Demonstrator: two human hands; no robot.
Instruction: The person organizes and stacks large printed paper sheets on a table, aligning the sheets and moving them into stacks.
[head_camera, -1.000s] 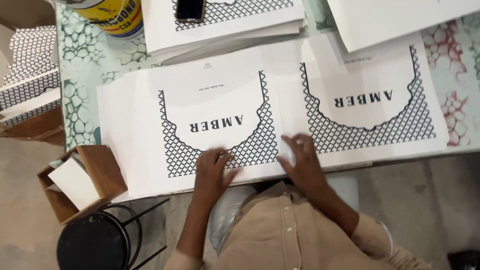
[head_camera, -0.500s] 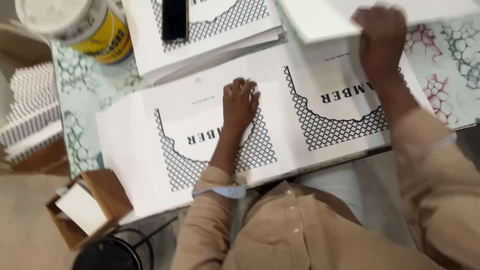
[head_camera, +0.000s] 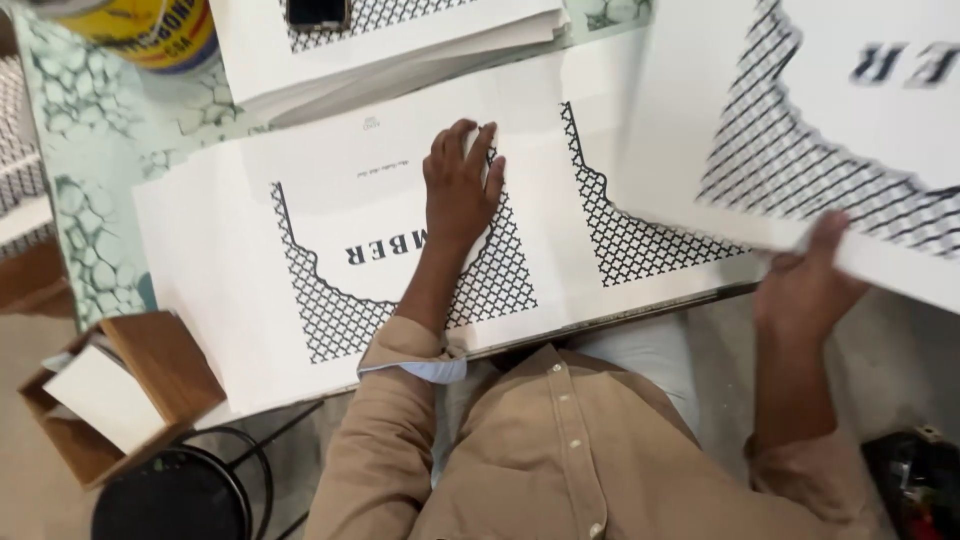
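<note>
A large white printed sheet (head_camera: 250, 260) with a black lattice pattern lies flat on the table. My left hand (head_camera: 460, 185) presses flat on its middle, fingers spread. My right hand (head_camera: 805, 280) grips the lower edge of a second white lattice-printed sheet (head_camera: 800, 130), which is lifted and tilted over the right side of the table. That lifted sheet hides part of the flat sheet's right half.
A stack of similar white sheets (head_camera: 400, 45) lies at the back with a dark phone (head_camera: 318, 12) on top. A yellow tub (head_camera: 150, 35) stands back left. A brown cardboard box (head_camera: 120, 395) and a black round stool (head_camera: 175, 495) sit lower left, off the table's green patterned top (head_camera: 90, 200).
My right hand took hold of a sheet from the far right and pulled it toward me, lifted. My left hand moved forward onto the middle of the flat sheet.
</note>
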